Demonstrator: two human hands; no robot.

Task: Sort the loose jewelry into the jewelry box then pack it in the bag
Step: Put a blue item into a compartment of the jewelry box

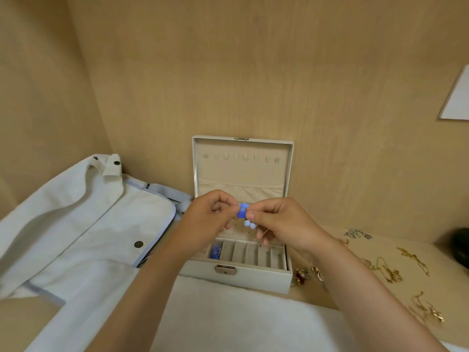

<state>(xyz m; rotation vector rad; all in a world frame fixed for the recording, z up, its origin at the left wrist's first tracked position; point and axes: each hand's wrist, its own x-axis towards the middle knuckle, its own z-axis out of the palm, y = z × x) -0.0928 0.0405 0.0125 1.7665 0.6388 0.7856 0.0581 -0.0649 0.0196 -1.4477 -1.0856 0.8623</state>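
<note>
Fingertips of the left hand [210, 214] and right hand [281, 222] pinch a blue beaded piece [243, 210] between them — held just above the open jewelry box [238, 275]. The bag [76, 224] lies left of it — gold chains [388, 270] to its right.

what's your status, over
Left hand and right hand pinch blue beaded piece over open jewelry box. Another blue piece in a slot. Gold chains loose at right.

I see the left hand [210, 214] and right hand [281, 222] pinching a small blue beaded jewelry piece [243, 210] above the open cream rectangular jewelry box [241, 276]. A pale canvas bag [76, 224] lies left of the box, and loose gold chains [388, 270] lie to its right.
</note>
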